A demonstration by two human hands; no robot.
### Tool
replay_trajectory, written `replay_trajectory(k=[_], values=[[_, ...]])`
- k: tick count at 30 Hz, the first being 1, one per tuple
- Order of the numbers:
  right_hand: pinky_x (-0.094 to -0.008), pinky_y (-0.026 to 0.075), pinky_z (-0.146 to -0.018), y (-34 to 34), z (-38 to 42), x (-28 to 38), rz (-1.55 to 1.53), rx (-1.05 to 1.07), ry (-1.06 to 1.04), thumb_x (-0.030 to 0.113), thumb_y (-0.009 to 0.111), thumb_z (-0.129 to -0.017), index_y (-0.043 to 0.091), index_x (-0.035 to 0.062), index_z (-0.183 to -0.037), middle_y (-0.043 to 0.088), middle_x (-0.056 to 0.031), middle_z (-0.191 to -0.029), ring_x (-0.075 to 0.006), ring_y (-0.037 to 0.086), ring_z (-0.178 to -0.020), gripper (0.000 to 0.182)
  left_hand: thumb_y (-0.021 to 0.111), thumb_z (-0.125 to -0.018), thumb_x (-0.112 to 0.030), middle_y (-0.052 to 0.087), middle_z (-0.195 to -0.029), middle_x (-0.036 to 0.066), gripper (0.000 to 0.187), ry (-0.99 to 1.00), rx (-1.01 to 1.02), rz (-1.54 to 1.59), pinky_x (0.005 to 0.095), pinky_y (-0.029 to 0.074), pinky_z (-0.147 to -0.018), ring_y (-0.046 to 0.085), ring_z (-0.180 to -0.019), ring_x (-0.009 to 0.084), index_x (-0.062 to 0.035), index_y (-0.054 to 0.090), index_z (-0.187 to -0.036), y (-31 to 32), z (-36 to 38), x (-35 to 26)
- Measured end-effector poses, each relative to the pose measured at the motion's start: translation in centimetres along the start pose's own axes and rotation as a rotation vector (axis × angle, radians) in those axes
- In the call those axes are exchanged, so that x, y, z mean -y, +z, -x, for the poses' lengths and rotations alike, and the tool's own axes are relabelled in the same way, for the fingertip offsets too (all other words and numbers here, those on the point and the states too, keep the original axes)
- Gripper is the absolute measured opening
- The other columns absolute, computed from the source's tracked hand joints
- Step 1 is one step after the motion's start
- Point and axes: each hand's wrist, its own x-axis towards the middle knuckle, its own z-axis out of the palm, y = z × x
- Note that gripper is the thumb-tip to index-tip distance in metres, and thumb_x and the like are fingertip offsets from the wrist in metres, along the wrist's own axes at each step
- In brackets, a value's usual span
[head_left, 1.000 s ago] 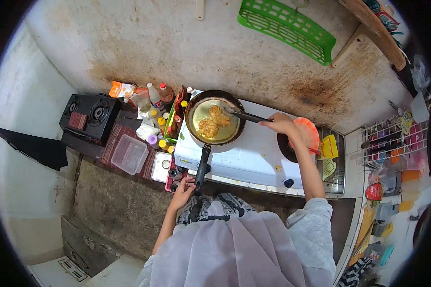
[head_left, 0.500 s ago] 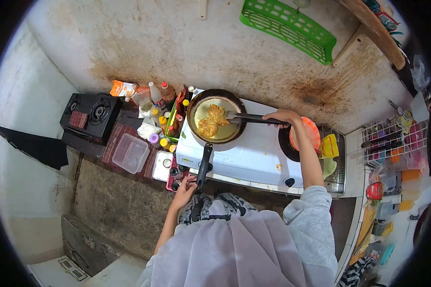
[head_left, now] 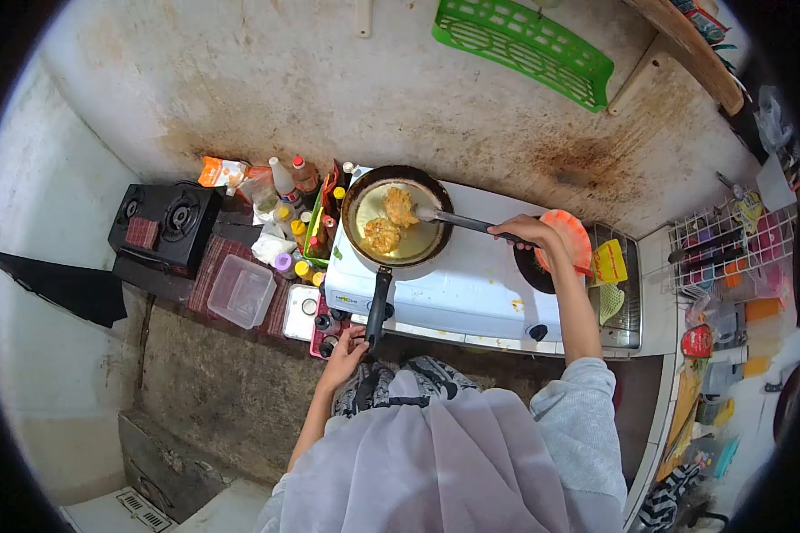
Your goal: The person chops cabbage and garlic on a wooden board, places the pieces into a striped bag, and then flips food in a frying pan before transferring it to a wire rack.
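A dark frying pan (head_left: 443,233) with oil stands on the white stove (head_left: 498,266). Two golden-brown fried pieces lie in it, one fritter (head_left: 381,235) at the lower left and another fritter (head_left: 400,205) at the upper right. My right hand (head_left: 526,232) is closed around black tongs (head_left: 467,220), whose grey tips reach the right edge of the upper piece. Down at the front, my left hand (head_left: 343,352) has its fingers curled against the end of the pan's black handle (head_left: 379,311).
Right of the pan, an orange plate (head_left: 567,235) sits by a dark burner. Sauce bottles (head_left: 305,175) and jars crowd the left side, near a clear plastic box (head_left: 241,290) and a black two-burner stove (head_left: 164,222). A green rack (head_left: 524,53) hangs on the wall.
The tongs' arms look closer together and their tips have shifted slightly at the upper fritter. My right hand has dropped a little; my left hand stays at the handle.
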Motion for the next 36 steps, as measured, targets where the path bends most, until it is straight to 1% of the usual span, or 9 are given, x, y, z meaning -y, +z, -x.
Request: replay_trajectory(k=[10, 11, 16, 19, 21, 24, 28, 30, 36], values=[[-0.0209, 0.029, -0.038, 6.4, 3.7, -4.7, -0.285, -0.194, -0.197, 0.043, 0.065, -0.081, 0.066, 0.0036, -0.088, 0.048, 0.004, -0.057, -0.0035, 0.04, -0.043, 0.04, 0.055, -0.089, -0.008, 0.047, -0.118, 0.011, 0.052, 0.136, 0.036, 0.035, 0.0292, 0.044, -0.087, 0.051, -0.102, 0.0182, -0.0025, 0.027, -0.133, -0.2, -1.6, 2.8], [-0.0209, 0.031, -0.04, 7.8, 3.5, -5.7, -0.313, -0.244, -0.216, 0.05, 0.067, -0.077, 0.068, 0.0037, -0.092, 0.047, 0.0035, -0.056, -0.0051, 0.043, -0.046, 0.049, 0.056, -0.089, -0.008, 0.046, -0.12, 0.012, 0.055, 0.121, 0.026, 0.027, 0.0294, 0.044, -0.087, 0.051, -0.103, 0.0184, -0.0027, 0.025, -0.134, -0.3, -1.7, 3.0], [-0.0199, 0.029, -0.039, 13.4, 6.5, -6.4, -0.565, -0.309, -0.144, 0.044, 0.068, -0.079, 0.066, 0.0015, -0.102, 0.048, 0.0045, -0.058, -0.0028, 0.041, -0.045, 0.048, 0.056, -0.089, -0.01, 0.045, -0.122, 0.012, 0.058, 0.057, 0.066, -0.044, 0.0299, 0.043, -0.087, 0.051, -0.104, 0.0187, -0.0035, 0.022, -0.136, -0.4, -1.7, 2.4], [-0.0192, 0.028, -0.038, 16.0, 7.6, -6.4, -0.748, -0.234, -0.143, 0.036, 0.067, -0.083, 0.061, -0.0001, -0.11, 0.047, 0.0042, -0.059, -0.0031, 0.04, -0.044, 0.045, 0.056, -0.09, -0.011, 0.045, -0.123, 0.012, 0.059, 0.099, 0.104, -0.154, 0.0297, 0.043, -0.087, 0.051, -0.104, 0.018, -0.003, 0.021, -0.137, -0.2, -1.6, 1.5], [-0.0191, 0.026, -0.038, 17.9, 8.0, -6.4, -0.802, -0.298, -0.115, 0.037, 0.068, -0.081, 0.064, 0.0005, -0.105, 0.047, 0.0051, -0.058, -0.0025, 0.039, -0.043, 0.043, 0.057, -0.087, -0.007, 0.044, -0.121, 0.008, 0.059, 0.018, 0.096, -0.072, 0.0264, 0.037, -0.091, 0.045, -0.106, 0.0143, -0.0015, 0.025, -0.136, -0.2, -1.5, 1.4], [-0.0193, 0.026, -0.037, 19.6, 8.3, -6.0, -0.882, -0.288, -0.09, 0.037, 0.068, -0.082, 0.064, 0.0001, -0.104, 0.045, 0.0056, -0.057, -0.0024, 0.038, -0.043, 0.043, 0.056, -0.09, -0.011, 0.044, -0.124, 0.012, 0.059, 0.056, 0.149, -0.112, 0.0295, 0.042, -0.087, 0.051, -0.104, 0.0175, -0.0009, 0.021, -0.137, -0.8, -2.0, 2.3], [-0.0193, 0.024, -0.038, 21.4, 9.1, -4.8, -0.901, -0.318, -0.082, 0.036, 0.069, -0.081, 0.064, 0.0008, -0.105, 0.043, 0.0068, -0.054, -0.002, 0.037, -0.042, 0.043, 0.057, -0.088, -0.009, 0.042, -0.125, 0.012, 0.06, 0.06, 0.107, -0.013, 0.0306, 0.041, -0.091, 0.049, -0.108, 0.0198, -0.0004, 0.022, -0.136, -0.9, -2.2, 4.1], [-0.0192, 0.025, -0.038, 22.4, 9.3, -4.4, -0.933, -0.32, -0.093, 0.034, 0.065, -0.084, 0.062, -0.0007, -0.105, 0.048, 0.0047, -0.059, -0.0024, 0.038, -0.043, 0.04, 0.059, -0.085, -0.006, 0.041, -0.126, 0.012, 0.06, 0.276, -0.037, -0.13, 0.0319, 0.038, -0.095, 0.045, -0.115, 0.0219, -0.0007, 0.026, -0.135, -0.9, -2.5, 4.8], [-0.0192, 0.024, -0.037, 24.7, 8.9, -4.1, -0.98, -0.329, -0.074, 0.034, 0.064, -0.085, 0.063, 0.0014, -0.099, 0.045, 0.0059, -0.058, -0.0021, 0.036, -0.042, 0.035, 0.058, -0.082, -0.001, 0.04, -0.127, 0.013, 0.051, 0.429, -0.186, -0.343, 0.0314, 0.035, -0.096, 0.042, -0.116, 0.023, -0.0014, 0.038, -0.129, 0.3, -0.4, -1.6]])
